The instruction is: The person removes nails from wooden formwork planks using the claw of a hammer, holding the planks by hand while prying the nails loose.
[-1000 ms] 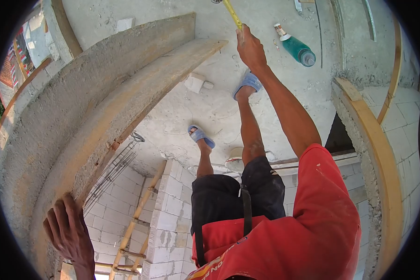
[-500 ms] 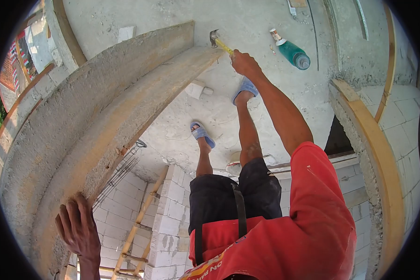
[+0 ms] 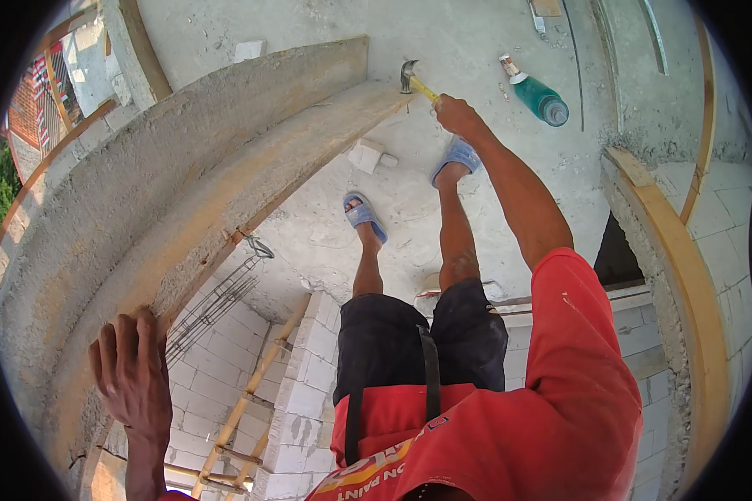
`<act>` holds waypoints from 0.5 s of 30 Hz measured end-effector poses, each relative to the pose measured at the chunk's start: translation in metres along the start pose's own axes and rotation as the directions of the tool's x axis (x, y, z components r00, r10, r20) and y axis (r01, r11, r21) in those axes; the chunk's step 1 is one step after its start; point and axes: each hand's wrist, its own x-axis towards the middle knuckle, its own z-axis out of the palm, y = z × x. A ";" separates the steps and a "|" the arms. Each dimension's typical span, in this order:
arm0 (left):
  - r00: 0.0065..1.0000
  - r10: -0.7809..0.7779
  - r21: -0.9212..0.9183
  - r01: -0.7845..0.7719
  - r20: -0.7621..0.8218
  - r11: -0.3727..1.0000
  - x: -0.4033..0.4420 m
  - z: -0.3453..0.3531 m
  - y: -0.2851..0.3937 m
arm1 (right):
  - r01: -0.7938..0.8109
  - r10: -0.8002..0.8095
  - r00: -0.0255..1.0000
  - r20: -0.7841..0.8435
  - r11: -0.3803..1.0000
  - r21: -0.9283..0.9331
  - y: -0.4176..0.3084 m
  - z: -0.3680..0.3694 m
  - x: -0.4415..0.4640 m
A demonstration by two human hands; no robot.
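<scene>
My right hand (image 3: 458, 115) is closed around the yellow handle of a claw hammer (image 3: 424, 88), whose metal head is beside the far end of a concrete beam (image 3: 226, 188). The beam has a stepped, L-shaped profile and runs from upper middle to lower left. At its near part, my left hand (image 3: 132, 371) bends its fingers over the lower ledge; the fingertips are partly hidden. Under the beam's far end, a thin dark piece sticks out, too small to name surely.
A green bottle (image 3: 541, 98) lies on the concrete floor, right of the hammer. White block pieces (image 3: 368, 156) lie near my feet. Steel rebar (image 3: 217, 309) and a bamboo ladder (image 3: 246, 397) stand below the beam, by a white block wall (image 3: 297, 401). A timber-edged opening (image 3: 618, 255) is at right.
The view has shifted, so the beam's far end and the bottle appear farther right. The hammer stays near the beam's end in my right hand. My left hand stays on the ledge.
</scene>
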 end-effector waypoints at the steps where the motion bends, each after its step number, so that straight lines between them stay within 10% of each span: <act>1: 1.000 0.003 0.042 -0.002 -0.029 0.999 -0.006 0.013 0.002 | 0.006 -0.006 1.000 -0.013 1.000 -0.021 -0.001 0.000 0.001; 8: 0.975 0.035 0.069 -0.020 -0.221 0.997 0.001 0.015 -0.004 | -0.139 0.136 0.989 0.055 0.744 0.654 -0.052 -0.041 -0.113; 15: 0.908 0.127 0.098 -0.096 -0.400 0.991 -0.001 0.042 -0.008 | 0.065 0.119 0.971 -0.209 0.707 0.704 -0.101 -0.040 -0.327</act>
